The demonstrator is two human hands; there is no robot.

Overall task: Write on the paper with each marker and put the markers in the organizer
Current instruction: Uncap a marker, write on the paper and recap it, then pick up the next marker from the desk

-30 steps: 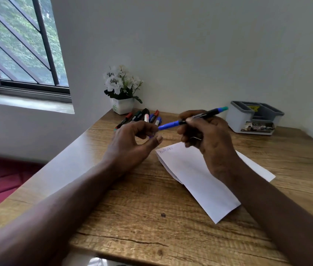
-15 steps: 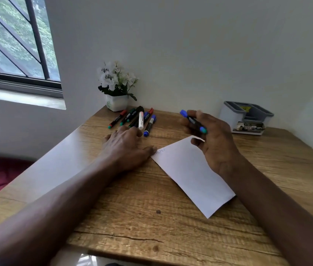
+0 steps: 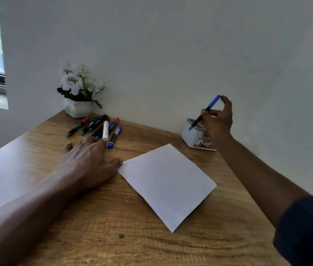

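The right hand (image 3: 217,121), pinching the blue marker (image 3: 212,104), has swung off the paper (image 3: 167,185) to poise it tip-down over the organizer (image 3: 191,137), so stowing seems next, while the left hand (image 3: 86,162) lies flat and released beside the remaining markers (image 3: 99,126).

The desk (image 3: 94,217) is wood with a coarse, open grain and one dark knot, matt toward the front and softly shiny along its left side; the paper (image 3: 167,185) is a plain white sheet, smooth and matt; the markers (image 3: 100,125) look like smooth plastic with a faint gloss on the barrels; the blue marker (image 3: 212,104) has the same plastic look; the organizer (image 3: 191,136) is pale matt plastic; the flower pot (image 3: 77,110) is white and smooth; the wall (image 3: 171,45) is matt; the sleeve (image 3: 309,227) is dark cloth.
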